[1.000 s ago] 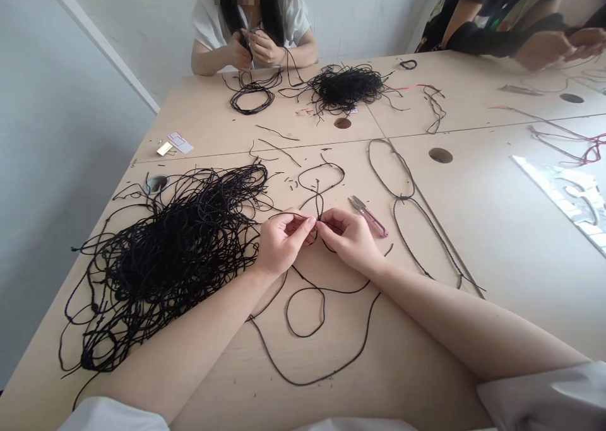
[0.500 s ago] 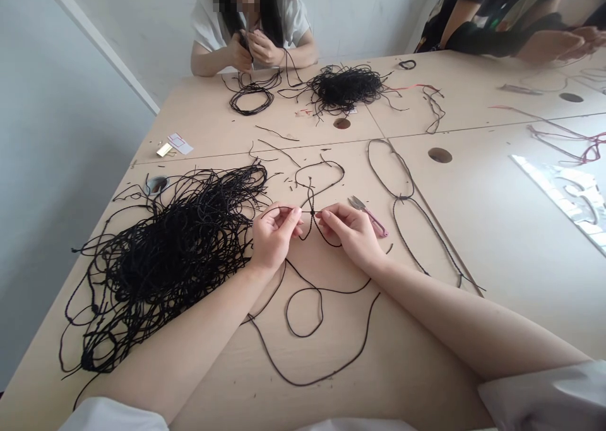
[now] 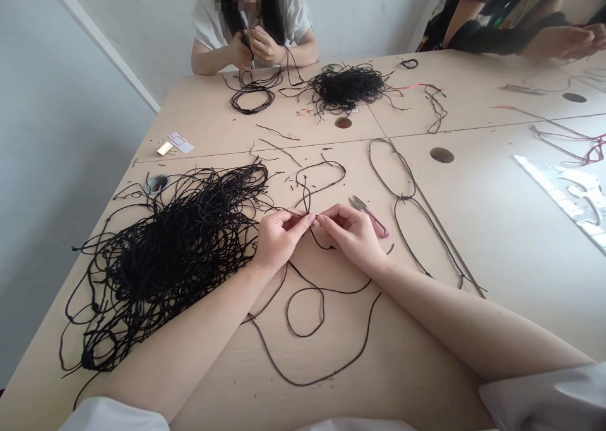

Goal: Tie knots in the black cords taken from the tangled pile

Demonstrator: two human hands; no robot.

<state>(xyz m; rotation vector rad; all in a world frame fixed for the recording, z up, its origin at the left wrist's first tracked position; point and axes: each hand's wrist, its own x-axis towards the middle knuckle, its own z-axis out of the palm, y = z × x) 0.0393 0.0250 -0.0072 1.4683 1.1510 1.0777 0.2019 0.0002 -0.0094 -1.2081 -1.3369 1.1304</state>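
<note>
My left hand (image 3: 283, 232) is closed, thumb and forefinger pinching a thin black cord (image 3: 308, 194) at the spot where its strands cross. Close against it, my right hand (image 3: 348, 229) also pinches, its fingertips at the same crossing; the knot itself is hidden by the fingers. A twisted loop of the cord stands up above the fingertips, and another part hangs below them. Long loose black cord (image 3: 305, 336) curls over the table under my wrists. To the right of my right hand lie small thread snips (image 3: 372, 216) with a pink handle.
A big tangled heap of black cords (image 3: 175, 248) lies left of my hands. Looped cords (image 3: 402, 197) rest to the right, near a clear ruler-like sheet (image 3: 563, 197). Across the table (image 3: 521, 242), a co-worker (image 3: 255, 46) handles cords behind another black pile (image 3: 348, 85). Another person sits far right.
My hands have come together, the left moving right, so the knot that showed between them is now covered by fingertips. The lower loops have shifted.
</note>
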